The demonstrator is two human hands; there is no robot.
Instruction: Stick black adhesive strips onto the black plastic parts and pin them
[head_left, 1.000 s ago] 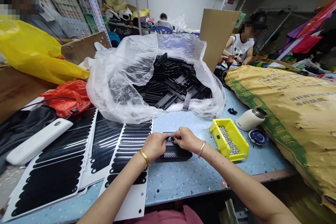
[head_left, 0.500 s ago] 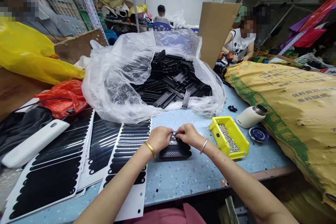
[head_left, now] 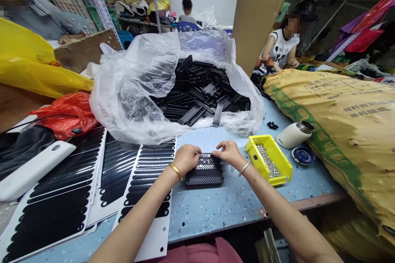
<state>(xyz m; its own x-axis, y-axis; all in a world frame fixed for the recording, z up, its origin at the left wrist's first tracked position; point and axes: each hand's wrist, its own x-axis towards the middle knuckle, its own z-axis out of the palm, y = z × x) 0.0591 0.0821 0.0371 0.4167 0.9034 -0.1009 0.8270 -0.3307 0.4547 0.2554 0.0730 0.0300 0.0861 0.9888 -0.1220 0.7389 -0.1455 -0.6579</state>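
Observation:
A small stack of black perforated plastic strips (head_left: 205,174) lies on the blue table (head_left: 228,209) in front of me. My left hand (head_left: 185,157) is closed on the left end of the top strip (head_left: 207,159), which is lifted a little and shows small silvery dots. My right hand (head_left: 228,153) pinches its right end. A clear plastic bag (head_left: 135,90) full of several more black strips (head_left: 200,90) sits just behind. A yellow bin (head_left: 269,161) of small metal screws stands right of my right hand.
White sheets with black oval stickers (head_left: 77,189) lie at the left, with a white device (head_left: 29,170) and a red bag (head_left: 66,111). A white bottle (head_left: 291,134) and its lid (head_left: 303,155) lie by a large yellow sack (head_left: 342,131). Other people sit behind.
My hands have moved apart to the two ends of the top strip and raised it off the stack. The view has shifted slightly.

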